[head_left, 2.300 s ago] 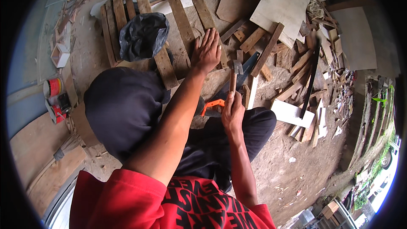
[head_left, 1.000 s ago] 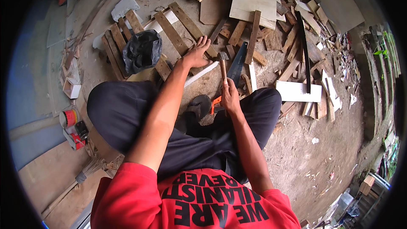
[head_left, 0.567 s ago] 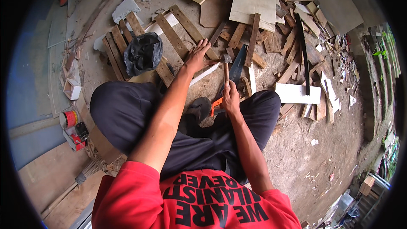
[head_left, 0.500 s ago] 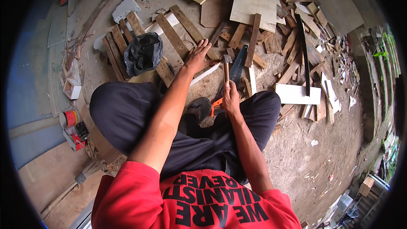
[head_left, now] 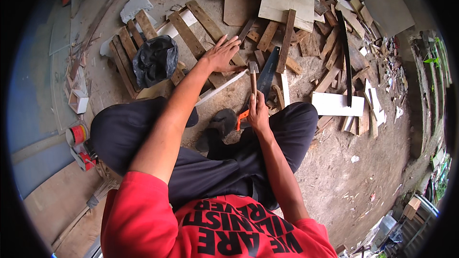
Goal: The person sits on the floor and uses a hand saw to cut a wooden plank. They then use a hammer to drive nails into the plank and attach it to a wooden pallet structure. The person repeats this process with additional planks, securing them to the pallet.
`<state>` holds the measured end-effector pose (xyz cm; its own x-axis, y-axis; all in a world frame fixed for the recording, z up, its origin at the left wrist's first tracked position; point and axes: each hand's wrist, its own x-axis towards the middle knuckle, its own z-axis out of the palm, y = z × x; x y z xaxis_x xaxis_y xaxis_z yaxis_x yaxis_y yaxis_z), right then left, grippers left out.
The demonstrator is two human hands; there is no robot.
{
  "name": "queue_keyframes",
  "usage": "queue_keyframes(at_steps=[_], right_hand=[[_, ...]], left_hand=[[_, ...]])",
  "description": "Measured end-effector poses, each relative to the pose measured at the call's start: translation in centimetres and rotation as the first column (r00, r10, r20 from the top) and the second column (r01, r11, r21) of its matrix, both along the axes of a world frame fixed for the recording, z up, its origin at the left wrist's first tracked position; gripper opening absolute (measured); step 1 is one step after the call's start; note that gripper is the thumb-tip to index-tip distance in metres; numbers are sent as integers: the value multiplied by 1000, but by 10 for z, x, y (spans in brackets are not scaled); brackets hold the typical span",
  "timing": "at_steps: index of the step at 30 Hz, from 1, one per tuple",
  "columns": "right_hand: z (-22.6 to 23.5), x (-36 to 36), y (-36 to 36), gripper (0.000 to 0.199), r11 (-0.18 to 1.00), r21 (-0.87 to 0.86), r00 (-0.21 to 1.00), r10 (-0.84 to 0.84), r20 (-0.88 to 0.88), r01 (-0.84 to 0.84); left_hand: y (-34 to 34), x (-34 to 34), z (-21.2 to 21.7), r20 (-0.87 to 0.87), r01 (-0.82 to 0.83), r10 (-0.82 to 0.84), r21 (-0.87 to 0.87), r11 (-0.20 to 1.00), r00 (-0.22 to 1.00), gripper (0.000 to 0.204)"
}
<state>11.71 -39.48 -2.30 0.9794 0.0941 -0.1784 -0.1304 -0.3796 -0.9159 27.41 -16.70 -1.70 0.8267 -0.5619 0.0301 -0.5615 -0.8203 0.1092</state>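
Note:
My left hand (head_left: 222,56) lies with spread fingers across the near end of a brown wooden slat (head_left: 205,21), part of a row of slats on the ground. A pale-edged wood strip (head_left: 222,87) runs below that hand, under the slat ends. In my right hand (head_left: 258,112) is a hammer (head_left: 254,79), gripped by its wooden handle, with the metal head up beside the slat's end. Just right of the hammer lies a handsaw (head_left: 269,74) with a dark blade and an orange handle (head_left: 243,117), partly behind my right hand.
A black plastic bag (head_left: 155,60) sits on the slats at left. Scrap boards, a white board (head_left: 337,104) and a long dark strip (head_left: 345,57) lie to the right. A large pale panel (head_left: 287,0) is at the back. Cans (head_left: 76,135) stand at far left.
The slats and bag appear slightly farther left, with more of the pale-edged strip showing. The hammer has shifted a little left. My left hand stays spread on the slat.

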Motion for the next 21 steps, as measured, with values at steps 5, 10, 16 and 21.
queue_keyframes(at_steps=[5,10,16,21], right_hand=[[4,2,1,33,998,53,999,-12,-38,14],[-5,1,2,33,1000,0,999,15,35,-15],[4,1,4,31,1000,14,997,27,-73,-26],[13,1,8,30,1000,-21,995,4,-99,-6]], left_hand=[[1,17,3,-178,85,-75,50,995,981,67],[10,38,-16,-21,288,-294,-137,948,956,60],[10,38,-20,-113,226,-249,-186,956,962,68],[7,41,-20,-176,192,-236,-237,952,956,70]])
